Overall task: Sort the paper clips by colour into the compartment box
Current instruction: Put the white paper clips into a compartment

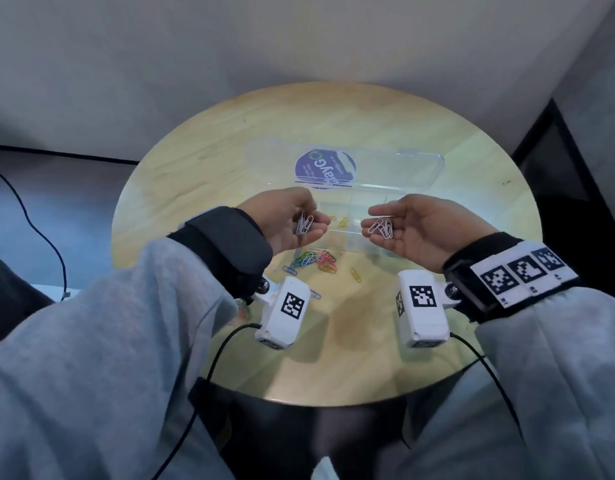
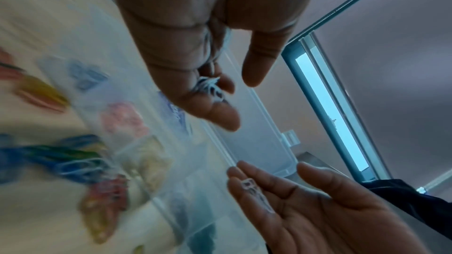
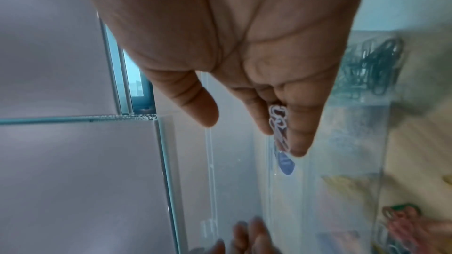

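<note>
Close by the box (image 1: 368, 202), left hand (image 1: 282, 220) curled round white clips (image 1: 304, 224), right hand (image 1: 417, 230) spread.

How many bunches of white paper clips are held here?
2: one white bunch in the left hand, another on the right hand. More may lie hidden in the compartment box.

— Where's the free room on that table (image 1: 195, 168)?
— Bare wood from eight to eleven o'clock, at three, and a wide patch at six.
— What's in the way?
— The box (image 1: 351, 242) at centre, with its lid (image 1: 396, 171) open towards twelve. Loose clips (image 1: 314, 260) lie just at its six o'clock side. The left hand (image 1: 288, 220), curled round white clips (image 1: 304, 224), and the right hand (image 1: 417, 230) hang over its near edge, with a gap between them.
</note>
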A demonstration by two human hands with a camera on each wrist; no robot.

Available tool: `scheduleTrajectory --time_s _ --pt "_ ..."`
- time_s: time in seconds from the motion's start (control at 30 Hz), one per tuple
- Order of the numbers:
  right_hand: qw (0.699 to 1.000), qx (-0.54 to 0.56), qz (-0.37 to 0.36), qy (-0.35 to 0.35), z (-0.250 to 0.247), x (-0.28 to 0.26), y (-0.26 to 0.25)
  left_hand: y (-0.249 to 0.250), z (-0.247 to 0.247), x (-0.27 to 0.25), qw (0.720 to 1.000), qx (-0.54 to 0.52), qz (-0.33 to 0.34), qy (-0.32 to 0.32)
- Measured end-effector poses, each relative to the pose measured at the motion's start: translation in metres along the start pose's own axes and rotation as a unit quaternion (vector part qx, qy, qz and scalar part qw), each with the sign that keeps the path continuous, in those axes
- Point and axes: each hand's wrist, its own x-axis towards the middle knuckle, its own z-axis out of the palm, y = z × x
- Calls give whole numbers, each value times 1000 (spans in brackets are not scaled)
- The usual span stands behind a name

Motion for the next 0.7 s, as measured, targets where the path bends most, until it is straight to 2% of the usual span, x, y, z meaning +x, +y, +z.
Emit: scheduleTrajectory --time_s 0.2,0.47,0.6,0.7 --pt "998 62 -8 27 -13 11 -14 17 31 15 998 16 16 -54" --pt "997 77 21 -12 -10 24 -19 23 51 35 997 31 16 -71" --pt "999 37 21 -15 -9 24 -19 20 52 38 994 34 17 -98" --pt "1000 -17 4 -10 -8 20 -19 18 50 35 995 56 39 -73"
